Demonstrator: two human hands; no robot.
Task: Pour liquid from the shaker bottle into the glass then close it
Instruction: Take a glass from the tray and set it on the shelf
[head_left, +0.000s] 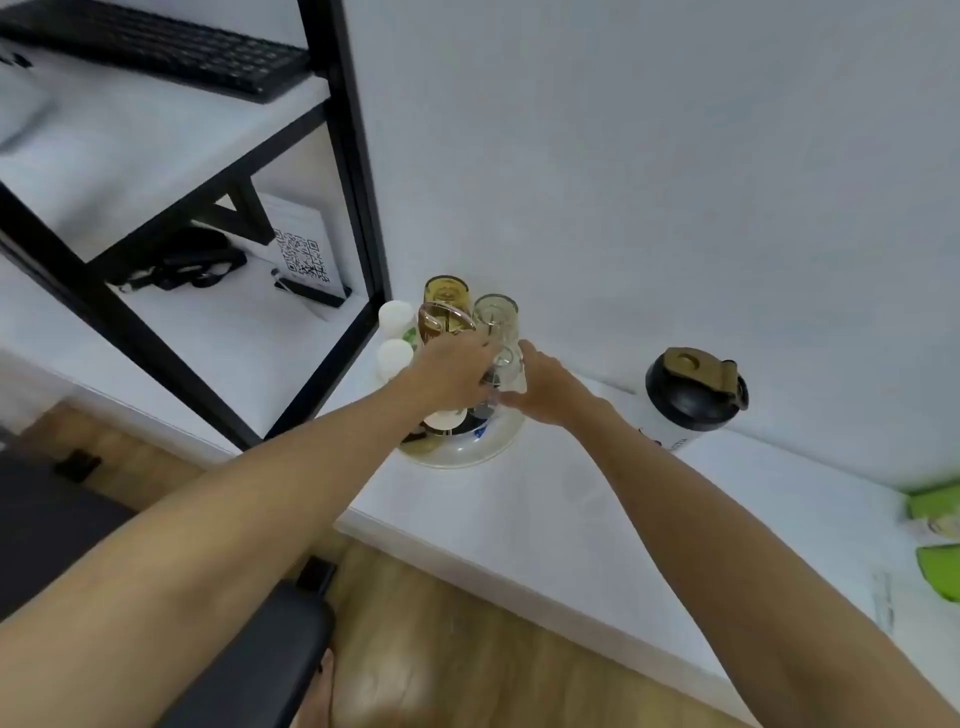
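A white shaker bottle with a black lid and tan flip cap stands shut on the white counter near the wall, right of my hands. A round clear tray holds several upturned glasses, some amber, some clear. Both my hands meet at one clear glass over the tray: my left hand grips it from the left, and my right hand holds it from the right. My fingers partly hide the glass.
A black metal shelf frame stands left of the tray, with a keyboard on top and a QR-code card below. Small white cups sit beside the tray. Green objects lie at the far right. A dark chair is below.
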